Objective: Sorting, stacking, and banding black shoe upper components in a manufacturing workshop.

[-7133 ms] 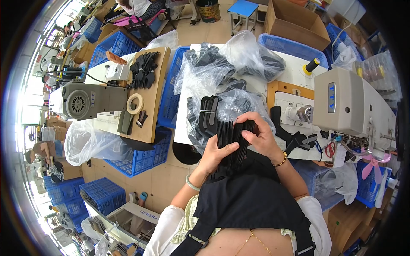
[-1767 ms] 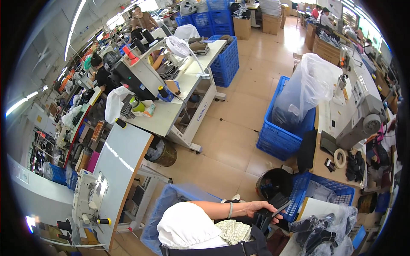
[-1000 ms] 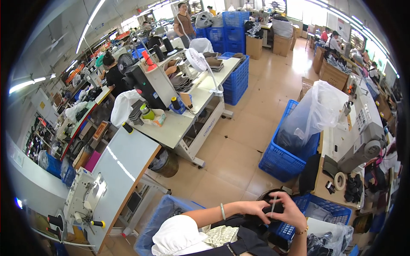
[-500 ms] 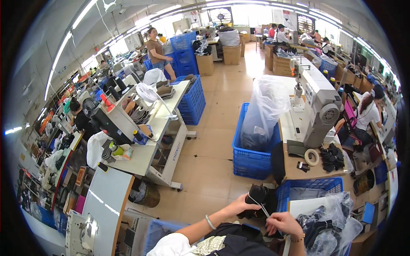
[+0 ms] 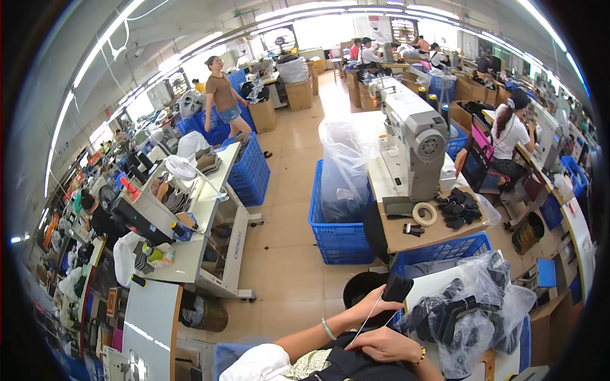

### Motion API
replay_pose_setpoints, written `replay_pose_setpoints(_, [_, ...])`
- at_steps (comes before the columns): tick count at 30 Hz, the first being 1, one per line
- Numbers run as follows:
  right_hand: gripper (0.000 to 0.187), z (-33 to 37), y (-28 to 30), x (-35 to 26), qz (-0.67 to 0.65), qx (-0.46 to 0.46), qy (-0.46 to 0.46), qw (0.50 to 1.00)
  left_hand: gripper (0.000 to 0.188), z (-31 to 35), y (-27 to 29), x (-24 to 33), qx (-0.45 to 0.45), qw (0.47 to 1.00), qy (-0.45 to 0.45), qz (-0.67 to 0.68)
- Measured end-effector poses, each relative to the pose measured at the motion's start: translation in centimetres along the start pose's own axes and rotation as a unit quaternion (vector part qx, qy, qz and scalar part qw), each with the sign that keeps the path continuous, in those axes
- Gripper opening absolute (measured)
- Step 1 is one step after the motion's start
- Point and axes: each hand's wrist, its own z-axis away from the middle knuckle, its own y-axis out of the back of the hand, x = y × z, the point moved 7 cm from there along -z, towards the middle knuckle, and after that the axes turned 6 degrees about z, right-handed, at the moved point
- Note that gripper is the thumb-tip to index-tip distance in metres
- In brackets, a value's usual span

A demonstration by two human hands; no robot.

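At the lower middle, my left hand [image 5: 367,307] is closed around a small stack of black fabric pieces [image 5: 398,288]. A thin white cord [image 5: 367,322] runs from that stack down to my right hand [image 5: 386,345], whose fingers are pinched on it close to my body. The cord is drawn taut. Just right of my hands lie clear plastic bags [image 5: 457,355] and more black fabric pieces [image 5: 462,312] on a white surface. How far the cord wraps around the stack is hidden by my left hand.
A blue crate [image 5: 342,244] with a large plastic bag stands ahead, beside a sewing machine [image 5: 424,143] on its table. A tape roll [image 5: 424,214] sits at that table's near end. Another worktable [image 5: 184,267] stands left. A person [image 5: 223,95] walks along the far aisle.
My right hand has moved left and closer to my body, pulling the cord out longer. The black stack has tilted in my left hand. The view has shifted, and the far person has stepped.
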Motion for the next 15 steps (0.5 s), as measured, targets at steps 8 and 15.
replay_pose_setpoints(8, [0.06,12.5,7.5,7.8,-0.409,0.628,0.009,0.662,0.039,0.5,-5.1,-1.4,0.031,0.975,-0.023,0.221])
replay_pose_setpoints(15, [0.093,12.6,6.5,8.9,-0.324,0.42,-0.075,0.844,0.054,0.3,-9.0,2.1,-0.132,0.884,-0.196,-0.403])
